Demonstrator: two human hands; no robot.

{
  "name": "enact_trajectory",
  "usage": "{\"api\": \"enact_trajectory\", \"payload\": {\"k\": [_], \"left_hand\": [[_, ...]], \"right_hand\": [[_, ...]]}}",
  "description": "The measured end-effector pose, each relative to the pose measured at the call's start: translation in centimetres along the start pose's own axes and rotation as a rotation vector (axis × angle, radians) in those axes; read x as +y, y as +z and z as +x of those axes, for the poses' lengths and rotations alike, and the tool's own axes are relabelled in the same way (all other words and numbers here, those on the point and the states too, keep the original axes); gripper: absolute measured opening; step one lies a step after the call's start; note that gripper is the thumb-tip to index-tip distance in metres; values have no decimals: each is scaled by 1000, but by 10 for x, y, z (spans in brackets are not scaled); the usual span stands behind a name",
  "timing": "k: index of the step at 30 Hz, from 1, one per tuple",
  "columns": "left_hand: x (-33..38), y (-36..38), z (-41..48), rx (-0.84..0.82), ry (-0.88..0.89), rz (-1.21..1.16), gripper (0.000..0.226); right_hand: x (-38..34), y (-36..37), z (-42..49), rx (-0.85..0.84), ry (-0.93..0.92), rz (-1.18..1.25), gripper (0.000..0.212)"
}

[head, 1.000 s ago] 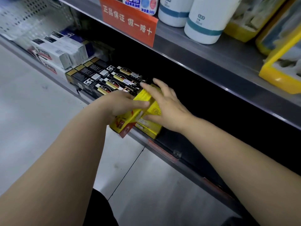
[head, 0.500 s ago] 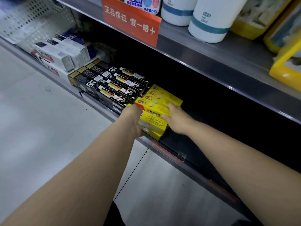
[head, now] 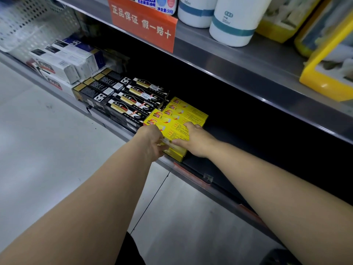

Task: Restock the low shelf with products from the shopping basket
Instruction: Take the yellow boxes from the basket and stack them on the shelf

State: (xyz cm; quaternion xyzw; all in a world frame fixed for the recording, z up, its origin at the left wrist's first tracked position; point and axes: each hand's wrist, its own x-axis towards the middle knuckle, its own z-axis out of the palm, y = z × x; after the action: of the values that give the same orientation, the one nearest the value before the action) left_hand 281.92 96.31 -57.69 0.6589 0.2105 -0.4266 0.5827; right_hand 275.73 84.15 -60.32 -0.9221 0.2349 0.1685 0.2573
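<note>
Yellow boxes now lie on low shelf, held between both hands

Spotted an orange sign with white characters hung on the upper shelf edge, white bottles with blue bands just behind, yellow packs further right. Noticed a white perforated bin far left, pale floor tiles below.
</note>
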Motion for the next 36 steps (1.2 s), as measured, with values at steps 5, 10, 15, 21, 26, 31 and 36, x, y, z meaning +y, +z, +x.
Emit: {"api": "enact_trajectory", "payload": {"k": [5,10,15,21,26,31,36], "left_hand": [[1,3,-9,10,36,6,24],[-9,30,-39,66,359,193,40],[-44,77,-82,-331,782,485,22],[-83,122,-135,-710,1028,773,16],[-115,150,-184,-920,1279,1009,19],[-128,166,-204,-941,1556,1256,24],[-142,174,-222,-1034,1605,1330,28]], "right_hand": [[-3,-3,-4,-12,28,-50,80],[-2,-46,-39,-5,36,-99,70],[36,-93,-138,88,-9,221,21],[101,-110,-268,306,98,518,19],[149,-87,-347,462,246,667,17],[200,-41,-388,532,427,565,21],[256,11,-403,414,612,65,34]]}}
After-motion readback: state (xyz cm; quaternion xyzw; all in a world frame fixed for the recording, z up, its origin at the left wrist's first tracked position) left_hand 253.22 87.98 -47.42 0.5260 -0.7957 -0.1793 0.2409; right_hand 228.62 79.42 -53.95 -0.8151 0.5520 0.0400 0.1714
